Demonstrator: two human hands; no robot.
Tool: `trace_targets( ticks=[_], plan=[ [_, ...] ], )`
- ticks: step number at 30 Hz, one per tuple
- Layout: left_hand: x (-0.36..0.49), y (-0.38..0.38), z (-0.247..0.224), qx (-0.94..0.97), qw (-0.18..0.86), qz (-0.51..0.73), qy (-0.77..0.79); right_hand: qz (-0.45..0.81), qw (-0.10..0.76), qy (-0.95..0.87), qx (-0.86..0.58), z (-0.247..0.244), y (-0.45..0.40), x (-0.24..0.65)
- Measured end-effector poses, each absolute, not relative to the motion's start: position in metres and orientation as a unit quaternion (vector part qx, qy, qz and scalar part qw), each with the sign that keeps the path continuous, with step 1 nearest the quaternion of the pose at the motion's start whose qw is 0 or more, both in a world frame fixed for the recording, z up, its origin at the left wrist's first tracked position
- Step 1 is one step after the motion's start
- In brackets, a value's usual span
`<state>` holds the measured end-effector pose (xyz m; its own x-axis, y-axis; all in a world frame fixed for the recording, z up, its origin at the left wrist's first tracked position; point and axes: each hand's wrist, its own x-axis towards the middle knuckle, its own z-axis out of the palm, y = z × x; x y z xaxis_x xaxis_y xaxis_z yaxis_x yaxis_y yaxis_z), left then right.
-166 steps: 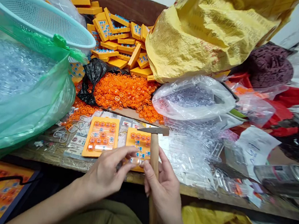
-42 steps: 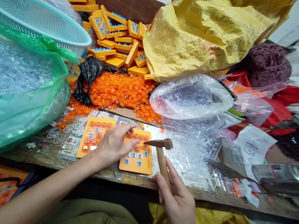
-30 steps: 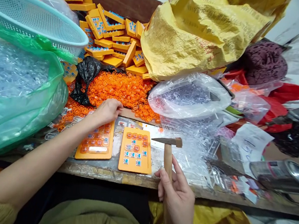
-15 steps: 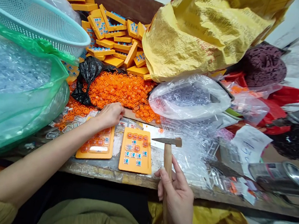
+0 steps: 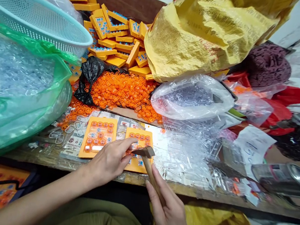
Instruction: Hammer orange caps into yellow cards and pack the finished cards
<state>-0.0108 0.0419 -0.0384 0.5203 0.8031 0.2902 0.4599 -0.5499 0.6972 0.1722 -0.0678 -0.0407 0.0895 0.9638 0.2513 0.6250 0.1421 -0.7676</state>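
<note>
The left hand (image 5: 111,162), which half a second ago was at the near edge of the heap of small translucent orange plastic caps (image 5: 125,90), is now back over the right-hand flat orange plastic panel (image 5: 143,168). Its thumb and index finger are spread around the panel's middle; whether a cap is pinched between them is too hard to tell.

The right hand (image 5: 167,208) grasps the pale wooden handle of a small hammer with a dark metal head (image 5: 147,151). That head, which stood clear of the panel's right side, has swung over it, its pointed end now toward the left fingertips; whether it touches the panel cannot be told.

Both hands therefore meet at one spot, so the work seems to have passed from fetching at the heap to fitting on this panel. It lies flat at the front of the worktop (image 5: 128,178), with caps along its top row and some blue-centred switches bare lower down.

With the left arm withdrawn, the other flat orange plastic panel (image 5: 91,154), just to the left, shows whole again, more fully capped.
</note>
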Motion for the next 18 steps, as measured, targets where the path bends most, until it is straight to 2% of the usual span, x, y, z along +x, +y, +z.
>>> trace_targets(
  ticks=[10, 14, 18],
  plan=[
    [-0.012, 0.037, -0.043, 0.805, 0.297, 0.323, 0.399, 0.151, 0.385, -0.698, -0.585, -0.032, -0.069, 0.173],
    [-0.012, 0.036, -0.042, 0.796, 0.318, 0.322, 0.403, 0.191, 0.350, -0.710, -0.580, -0.032, -0.068, 0.176],
    [-0.014, 0.050, -0.031, 0.797, 0.336, 0.294, 0.406, 0.262, 0.414, -0.588, -0.644, -0.037, -0.066, 0.179]
  ],
)
